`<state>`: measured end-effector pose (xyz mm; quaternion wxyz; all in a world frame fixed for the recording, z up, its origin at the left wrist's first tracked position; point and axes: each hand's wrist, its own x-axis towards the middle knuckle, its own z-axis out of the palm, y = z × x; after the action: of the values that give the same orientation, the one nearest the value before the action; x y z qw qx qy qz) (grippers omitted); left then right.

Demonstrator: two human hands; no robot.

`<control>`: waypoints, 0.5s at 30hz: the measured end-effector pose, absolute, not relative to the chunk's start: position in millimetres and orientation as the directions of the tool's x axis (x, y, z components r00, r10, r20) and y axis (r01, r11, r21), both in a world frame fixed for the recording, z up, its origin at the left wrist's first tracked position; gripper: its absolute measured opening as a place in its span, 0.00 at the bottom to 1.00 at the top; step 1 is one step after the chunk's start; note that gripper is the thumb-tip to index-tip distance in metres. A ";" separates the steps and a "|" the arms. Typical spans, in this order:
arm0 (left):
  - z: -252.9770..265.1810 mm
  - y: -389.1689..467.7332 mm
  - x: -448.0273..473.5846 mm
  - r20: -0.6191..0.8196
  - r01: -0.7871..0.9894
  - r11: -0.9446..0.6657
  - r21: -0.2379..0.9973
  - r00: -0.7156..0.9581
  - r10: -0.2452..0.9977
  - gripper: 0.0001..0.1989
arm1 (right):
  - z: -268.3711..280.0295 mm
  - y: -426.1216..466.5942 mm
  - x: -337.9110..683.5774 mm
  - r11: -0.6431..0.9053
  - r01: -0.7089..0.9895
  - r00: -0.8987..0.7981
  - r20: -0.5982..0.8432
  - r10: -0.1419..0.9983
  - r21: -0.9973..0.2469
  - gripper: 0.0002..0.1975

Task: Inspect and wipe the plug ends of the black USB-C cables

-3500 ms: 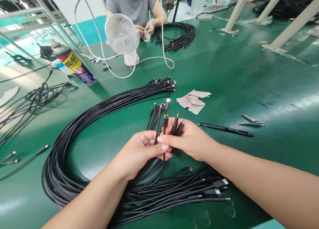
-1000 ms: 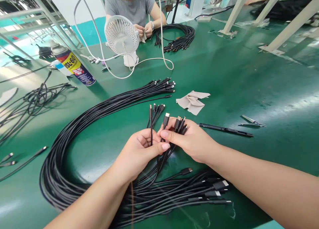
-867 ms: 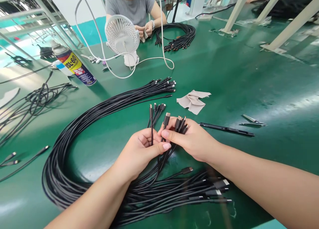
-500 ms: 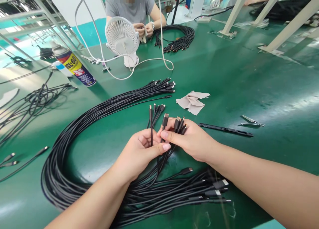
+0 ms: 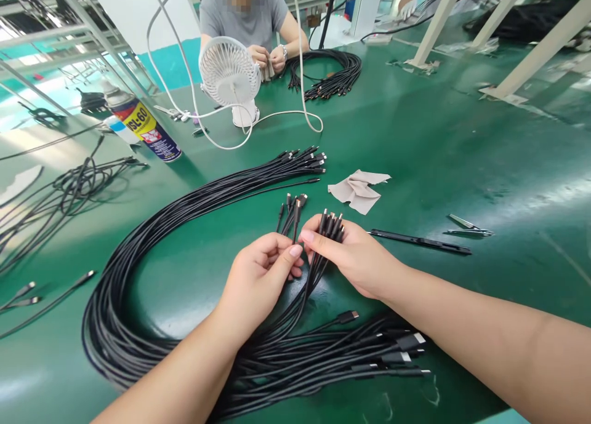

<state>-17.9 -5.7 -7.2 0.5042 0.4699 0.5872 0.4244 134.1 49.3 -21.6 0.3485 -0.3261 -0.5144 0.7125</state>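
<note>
My left hand (image 5: 265,273) is closed on black USB cables, one connector (image 5: 297,213) upright above its thumb and several more plugs (image 5: 289,205) fanning out behind the fingers. Close beside it, my right hand (image 5: 353,255) grips several cable ends (image 5: 331,226) in a bunch, their metal tips pointing up. The cords from this bunch run down toward a large curved bundle of black cables (image 5: 138,239) on the table. One end of the bundle lies below my hands with its plugs (image 5: 406,347) pointing right; the other end (image 5: 311,159) lies beyond them.
A crumpled beige cloth (image 5: 359,190) lies past my right hand, with a black strip (image 5: 420,242) and tweezers (image 5: 468,226) to the right. A white fan (image 5: 231,73) and a spray can (image 5: 148,128) stand farther back. A co-worker (image 5: 244,18) sits opposite near coiled cables (image 5: 337,73). Loose cables (image 5: 78,187) lie left.
The connector that stood between my hands has joined the bunch in my right hand. My left thumb and fingers have shifted onto another cable just below its plug.
</note>
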 end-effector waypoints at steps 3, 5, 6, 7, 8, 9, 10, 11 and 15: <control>-7.5 -5.1 -19.2 -0.151 0.144 0.152 0.978 -0.019 0.988 0.14 | -21.0 49.4 133.7 -0.249 -0.195 -0.579 -0.093 0.810 -0.949 0.13; -7.1 -5.1 -19.3 -0.137 0.147 0.135 0.980 0.006 0.991 0.15 | -20.4 49.7 133.6 -0.268 -0.219 -0.614 -0.082 0.785 -0.938 0.13; -6.8 -5.2 -19.2 -0.137 0.144 0.132 0.981 0.022 0.990 0.15 | -20.1 49.8 133.6 -0.279 -0.227 -0.628 -0.079 0.774 -0.933 0.13; -6.4 -5.4 -19.0 -0.139 0.139 0.132 0.981 0.042 0.989 0.15 | -19.7 49.8 133.6 -0.290 -0.230 -0.641 -0.080 0.763 -0.929 0.13; -6.1 -5.7 -18.8 -0.142 0.132 0.133 0.982 0.065 0.988 0.15 | -19.2 49.7 133.6 -0.299 -0.232 -0.651 -0.081 0.755 -0.926 0.13; -5.9 -6.0 -18.5 -0.148 0.124 0.136 0.983 0.090 0.985 0.15 | -18.6 49.4 133.7 -0.307 -0.231 -0.659 -0.084 0.748 -0.923 0.13; -5.7 -6.4 -18.2 -0.153 0.116 0.141 0.983 0.112 0.982 0.15 | -18.1 49.2 133.8 -0.315 -0.228 -0.665 -0.089 0.741 -0.921 0.13; -5.4 -6.7 -18.0 -0.159 0.109 0.146 0.983 0.130 0.979 0.15 | -17.6 48.9 133.9 -0.320 -0.223 -0.673 -0.092 0.734 -0.921 0.14; -2.6 -7.2 -16.7 -0.162 0.109 0.144 0.983 0.173 0.971 0.16 | -17.6 48.5 134.3 -0.333 -0.230 -0.691 -0.088 0.718 -0.914 0.14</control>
<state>-16.7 -7.2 -2.6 0.5559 0.5270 0.5128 0.3877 134.3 48.5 -17.6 0.3048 -0.2485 -0.4903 0.7778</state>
